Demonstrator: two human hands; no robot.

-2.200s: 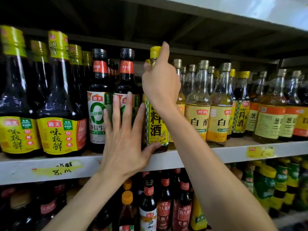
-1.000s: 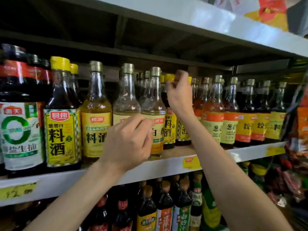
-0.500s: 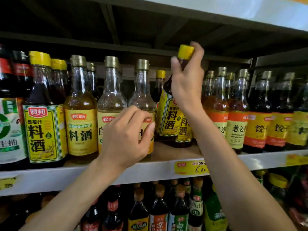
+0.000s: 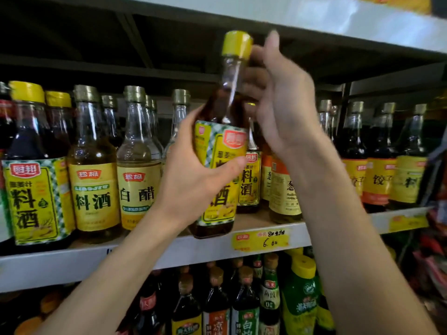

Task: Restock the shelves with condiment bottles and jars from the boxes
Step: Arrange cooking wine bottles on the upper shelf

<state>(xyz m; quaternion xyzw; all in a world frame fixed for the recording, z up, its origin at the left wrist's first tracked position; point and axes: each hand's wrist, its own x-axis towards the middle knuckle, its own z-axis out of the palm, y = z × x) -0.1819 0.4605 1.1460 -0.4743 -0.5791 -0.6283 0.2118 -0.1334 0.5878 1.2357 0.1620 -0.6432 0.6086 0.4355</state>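
the full glass bottle with yellow cap, amber liquid and yellow checked label [image 4: 217, 107] hangs before the grey metal shelf [image 4: 72, 262], base at its lip. the left grip [image 4: 193, 180] wraps the labelled body. the right grip [image 4: 278, 105] is at the neck, too blurred to tell if it pinches. the bottle is probably heavy, slick and breakable, so the body is the best hold. its long axis is near upright, cap up and leaning slightly right.

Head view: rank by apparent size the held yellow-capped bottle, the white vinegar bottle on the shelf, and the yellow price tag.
Largest: held yellow-capped bottle, gripped in the left hand; nearness to the camera inflates it.
Then: white vinegar bottle.
Smallest: yellow price tag.
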